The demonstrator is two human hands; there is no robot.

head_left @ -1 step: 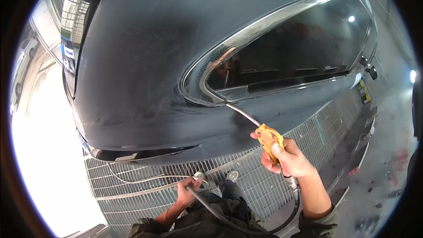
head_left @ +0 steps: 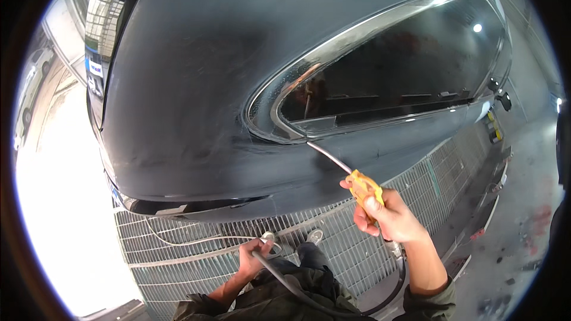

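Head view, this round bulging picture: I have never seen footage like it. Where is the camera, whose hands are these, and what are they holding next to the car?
The camera sits on a person's head and looks down through a fisheye lens, so straight edges bend and the corners go black. The two forearms coming in from the lower edge belong to the wearer. The large dark shape is a car body, with a side window framed by a chrome trim. The right hand grips an orange-handled blow gun; its thin metal nozzle points at the lower corner of the window trim. The left hand holds a grey hose lower down. Underfoot is a metal floor grating, and the wearer's shoes show on it. To the left is bright daylight.
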